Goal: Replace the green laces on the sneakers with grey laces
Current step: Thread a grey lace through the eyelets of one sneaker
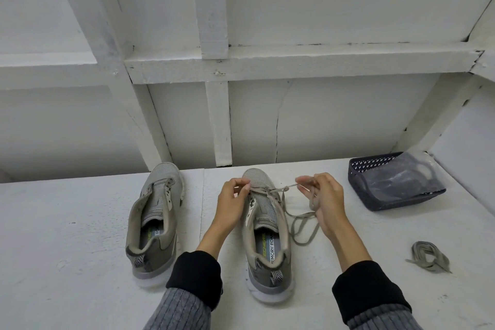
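Observation:
Two grey sneakers stand on the white surface, toes pointing away from me. The left sneaker (156, 220) has no lace in it. The right sneaker (266, 233) has a grey lace (302, 225) through its front eyelets, with slack looping on the surface to its right. My left hand (231, 203) pinches the lace at the left front eyelets. My right hand (325, 195) holds the other lace end, pulled out to the right of the toe. A second grey lace (430, 256) lies bundled at the right.
A dark mesh basket (393, 182) with a clear plastic bag in it sits at the back right. A white panelled wall with wooden beams rises straight behind the shoes. Black and grey sleeves cover both forearms.

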A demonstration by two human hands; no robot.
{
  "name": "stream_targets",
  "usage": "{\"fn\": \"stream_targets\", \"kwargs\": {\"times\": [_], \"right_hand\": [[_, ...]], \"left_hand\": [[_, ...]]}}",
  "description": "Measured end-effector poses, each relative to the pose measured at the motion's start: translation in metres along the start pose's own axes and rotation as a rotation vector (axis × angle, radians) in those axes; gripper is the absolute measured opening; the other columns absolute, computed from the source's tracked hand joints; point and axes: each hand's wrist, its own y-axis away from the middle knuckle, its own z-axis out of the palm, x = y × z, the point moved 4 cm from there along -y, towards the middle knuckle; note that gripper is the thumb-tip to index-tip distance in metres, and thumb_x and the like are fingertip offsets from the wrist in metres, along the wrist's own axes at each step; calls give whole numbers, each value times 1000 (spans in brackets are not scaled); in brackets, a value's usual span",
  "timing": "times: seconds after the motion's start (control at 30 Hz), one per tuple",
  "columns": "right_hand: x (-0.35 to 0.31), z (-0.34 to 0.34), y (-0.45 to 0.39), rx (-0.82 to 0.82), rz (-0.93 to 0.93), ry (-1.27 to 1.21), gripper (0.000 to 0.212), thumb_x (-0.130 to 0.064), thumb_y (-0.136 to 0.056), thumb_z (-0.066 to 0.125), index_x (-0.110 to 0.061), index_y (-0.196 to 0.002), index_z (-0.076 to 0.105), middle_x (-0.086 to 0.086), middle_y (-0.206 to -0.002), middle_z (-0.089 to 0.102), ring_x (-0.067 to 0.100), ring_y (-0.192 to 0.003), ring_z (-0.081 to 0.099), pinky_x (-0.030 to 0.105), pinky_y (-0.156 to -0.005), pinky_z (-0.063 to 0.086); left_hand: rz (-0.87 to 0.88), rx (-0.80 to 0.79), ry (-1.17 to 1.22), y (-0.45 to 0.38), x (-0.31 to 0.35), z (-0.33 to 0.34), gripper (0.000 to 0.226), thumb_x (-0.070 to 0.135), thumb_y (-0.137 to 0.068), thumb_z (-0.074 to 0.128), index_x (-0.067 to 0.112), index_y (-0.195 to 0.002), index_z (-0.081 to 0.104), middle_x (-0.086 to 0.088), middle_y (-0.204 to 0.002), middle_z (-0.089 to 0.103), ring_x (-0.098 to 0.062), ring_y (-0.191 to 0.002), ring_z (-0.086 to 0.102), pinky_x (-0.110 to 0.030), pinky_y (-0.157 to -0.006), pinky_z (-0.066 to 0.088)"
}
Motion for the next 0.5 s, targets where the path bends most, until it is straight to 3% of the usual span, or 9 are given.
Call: {"fn": "stream_targets", "kwargs": {"times": [0.07, 0.13, 0.27, 0.37, 0.5], "right_hand": [[4, 1, 1, -4, -14, 83, 25, -8, -100, 42, -8, -75, 46, 9, -64, 55, 22, -63, 59, 31, -71, 55], [11, 4, 2, -36, -68, 398, 24, -17, -101, 45, -11, -77, 43, 6, -62, 44, 21, -62, 45, 25, -62, 49], [33, 9, 5, -192, -50, 920, 19, -25, -100, 47, -11, -88, 47, 3, -73, 52, 13, -60, 43, 16, -51, 36], [45, 4, 6, -206, 40, 1031, 15, -29, -96, 54, -14, -95, 51, 7, -78, 62, 16, -63, 55, 29, -60, 44], [35, -4, 11, -164, 31, 1149, 19, -36, -87, 64, -23, -95, 52, 0, -68, 59, 13, -57, 54, 27, -52, 38]], "left_hand": [[-6, 33, -13, 4, -2, 0, 17, 9, -97, 54, 15, -111, 62, 5, -113, 61, -1, -100, 55, -16, -83, 46], [2, 40, -40, 8, -4, 1, 18, 9, -95, 58, 15, -111, 63, 8, -112, 62, 0, -100, 55, -13, -79, 45], [17, 50, -83, 14, -5, 3, 17, 13, -94, 61, 16, -111, 64, 8, -113, 61, -7, -104, 54, -8, -78, 41], [-8, 70, -63, 15, -4, 4, 17, 15, -92, 64, 16, -109, 64, 3, -116, 61, -10, -103, 56, -8, -76, 44], [-105, 59, -55, 9, -2, 9, 28, 30, -81, 77, 21, -104, 62, -2, -119, 58, -16, -105, 58, -27, -87, 49]]}}
